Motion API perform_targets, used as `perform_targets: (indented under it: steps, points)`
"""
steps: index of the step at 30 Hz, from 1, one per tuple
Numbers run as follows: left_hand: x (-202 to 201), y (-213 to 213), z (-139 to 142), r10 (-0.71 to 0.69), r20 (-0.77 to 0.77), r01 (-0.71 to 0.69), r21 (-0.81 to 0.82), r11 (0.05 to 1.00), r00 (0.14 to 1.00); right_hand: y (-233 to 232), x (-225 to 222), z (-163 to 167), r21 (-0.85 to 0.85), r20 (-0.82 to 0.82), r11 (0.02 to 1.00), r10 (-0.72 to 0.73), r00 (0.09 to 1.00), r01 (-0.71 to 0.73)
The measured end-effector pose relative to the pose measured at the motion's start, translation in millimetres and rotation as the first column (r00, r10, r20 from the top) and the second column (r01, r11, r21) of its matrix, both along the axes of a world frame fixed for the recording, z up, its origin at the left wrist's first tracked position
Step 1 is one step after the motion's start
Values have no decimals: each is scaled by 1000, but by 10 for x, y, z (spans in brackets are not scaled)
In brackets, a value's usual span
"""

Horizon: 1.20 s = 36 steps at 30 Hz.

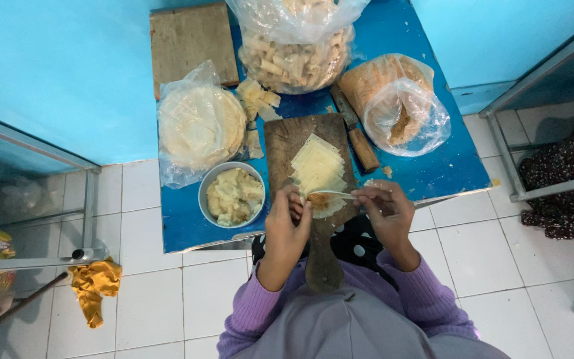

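Observation:
My left hand cups a pale pastry strip with a dab of brown filling on it. My right hand grips a white spoon whose tip rests on that filling. Both hands hover over the near end of a wooden cutting board, where a fanned stack of pastry strips lies. A metal bowl of pale paste sits just left of the board.
The low blue table also holds a bag of round wrappers, a bag of rolled pieces, a bag of brown filling, a knife and a second board. A yellow cloth lies on the tiles.

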<state>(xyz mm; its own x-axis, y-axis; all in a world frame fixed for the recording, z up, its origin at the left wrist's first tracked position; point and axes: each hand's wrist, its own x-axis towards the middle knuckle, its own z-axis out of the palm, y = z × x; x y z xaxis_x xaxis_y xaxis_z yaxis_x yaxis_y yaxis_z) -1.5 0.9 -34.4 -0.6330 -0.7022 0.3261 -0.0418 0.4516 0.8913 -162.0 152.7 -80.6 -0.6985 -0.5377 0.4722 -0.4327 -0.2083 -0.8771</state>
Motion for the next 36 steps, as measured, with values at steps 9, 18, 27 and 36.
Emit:
perform_targets:
  steps: [9, 18, 27, 36]
  points:
    - [-80, 2, 35, 2, 0, -2, -120, 993, 1000, -1, -13, 24, -17, 93, 1000, 15, 996, -13]
    - [-52, 5, 1, -1, -6, 0, -104, 995, 1000, 18, 53, -15, -49, -84, 999, -2, 996, -2]
    - [-49, -15, 8, -8, 0, 8, -112, 994, 1000, 3, -1, -40, -88, 26, 996, -9, 1000, 11]
    - [8, -2, -8, -49, -66, 35, -195, 980, 997, 89, -163, 143, -158, -84, 977, -157, 984, 142]
